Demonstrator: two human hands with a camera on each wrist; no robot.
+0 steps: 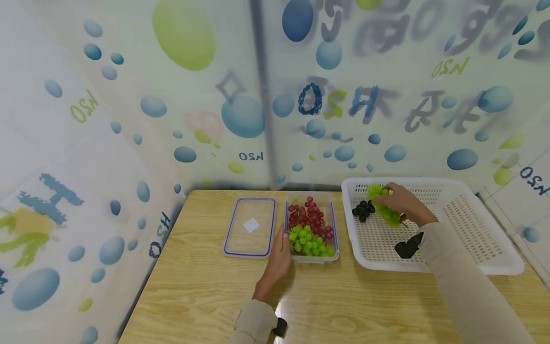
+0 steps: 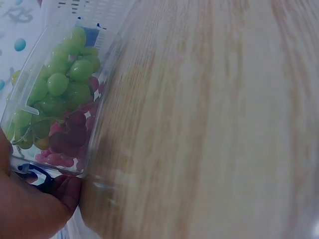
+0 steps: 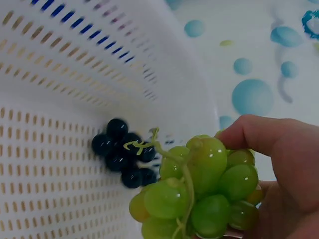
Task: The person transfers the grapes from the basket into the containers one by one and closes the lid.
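My right hand (image 1: 397, 198) pinches a bunch of green grapes (image 3: 199, 189) between thumb and fingers, over the left part of a white basket (image 1: 434, 258). A small bunch of black grapes (image 3: 119, 154) lies in the basket beside it. My left hand (image 1: 280, 253) holds the left wall of a clear plastic container (image 1: 315, 259), its thumb by the rim and its fingers outside. Inside the container, red grapes (image 1: 311, 212) lie at the back and another bunch of green grapes (image 1: 307, 241) at the front. In the left wrist view, curled fingertips (image 2: 70, 189) touch the container's end.
A clear lid (image 1: 250, 227) with a blue seal and a white label lies flat to the left of the container. All stand on a wood-grain table (image 1: 202, 286). A patterned wall covering (image 1: 283, 138) rises directly behind the table, and another closes the left side.
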